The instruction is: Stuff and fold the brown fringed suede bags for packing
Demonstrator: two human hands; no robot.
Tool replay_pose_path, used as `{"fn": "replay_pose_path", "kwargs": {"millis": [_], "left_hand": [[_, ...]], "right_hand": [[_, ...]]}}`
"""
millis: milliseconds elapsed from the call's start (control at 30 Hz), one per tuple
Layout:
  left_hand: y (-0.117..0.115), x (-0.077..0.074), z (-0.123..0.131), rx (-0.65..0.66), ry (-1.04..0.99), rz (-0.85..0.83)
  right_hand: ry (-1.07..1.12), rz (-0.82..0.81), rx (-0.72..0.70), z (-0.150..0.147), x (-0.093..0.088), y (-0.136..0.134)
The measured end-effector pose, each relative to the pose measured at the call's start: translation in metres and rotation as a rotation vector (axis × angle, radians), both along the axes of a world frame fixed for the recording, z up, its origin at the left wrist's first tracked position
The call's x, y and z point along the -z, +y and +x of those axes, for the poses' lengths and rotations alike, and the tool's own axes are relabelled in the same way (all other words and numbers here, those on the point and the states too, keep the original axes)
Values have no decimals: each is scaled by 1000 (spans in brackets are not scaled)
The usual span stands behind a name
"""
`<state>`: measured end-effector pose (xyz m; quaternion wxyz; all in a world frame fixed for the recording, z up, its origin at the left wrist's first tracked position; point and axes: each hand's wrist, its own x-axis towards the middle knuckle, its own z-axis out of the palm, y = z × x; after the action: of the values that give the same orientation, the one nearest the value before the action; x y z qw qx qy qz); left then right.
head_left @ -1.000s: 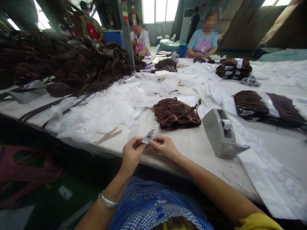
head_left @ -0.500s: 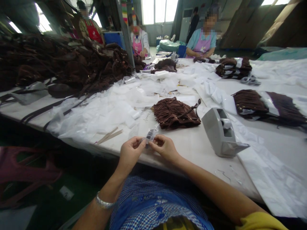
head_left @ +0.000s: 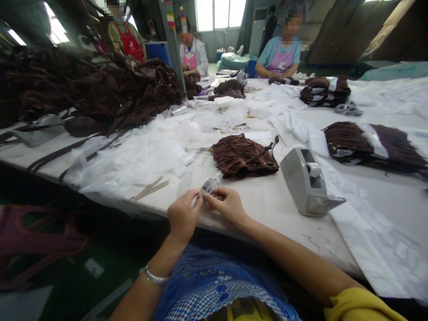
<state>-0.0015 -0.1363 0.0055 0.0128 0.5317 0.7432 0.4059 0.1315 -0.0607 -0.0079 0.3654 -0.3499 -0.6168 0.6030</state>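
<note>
Near the table's front edge, my left hand (head_left: 185,211) and my right hand (head_left: 228,206) meet, each with its fingertips pinched. Between them is a small clear plastic bag (head_left: 210,183) with something dark inside that I cannot make out. Both hands grip its near end, and its far end points away from me. Just beyond lies a brown fringed bag (head_left: 243,157), its strap toward the right; neither hand is on it. A grey tape dispenser (head_left: 306,183) stands to the right of my right hand.
White plastic sheets (head_left: 147,147) cover much of the table (head_left: 267,209). Flat strips (head_left: 150,189) lie left of my hands. A dark heap of bags (head_left: 100,89) rises at left, wrapped fringed bags (head_left: 371,145) at right. Co-workers (head_left: 281,53) are across the table; a stool (head_left: 40,240) is lower left.
My fingers have shifted on the small plastic bag; the right fingers are now curled more and closer to the left. The co-worker in the pink apron has lowered a hand.
</note>
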Motion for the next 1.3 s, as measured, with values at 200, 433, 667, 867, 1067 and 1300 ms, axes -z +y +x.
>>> {"fn": "replay_pose_path", "kwargs": {"millis": [200, 433, 667, 867, 1067, 1300], "left_hand": [[3, 5, 23, 31, 24, 25], [8, 12, 42, 166, -19, 48], [7, -1, 22, 271, -185, 31], [21, -19, -16, 440, -665, -92], [37, -8, -26, 511, -658, -222], [39, 14, -19, 503, -612, -248]], "right_hand": [[45, -36, 80, 0, 0, 6], [127, -16, 40, 3, 1, 10], [138, -74, -10, 10, -2, 15], [159, -136, -135, 18, -5, 23], [130, -173, -115, 21, 4, 20], [-34, 84, 115, 59, -18, 4]]}}
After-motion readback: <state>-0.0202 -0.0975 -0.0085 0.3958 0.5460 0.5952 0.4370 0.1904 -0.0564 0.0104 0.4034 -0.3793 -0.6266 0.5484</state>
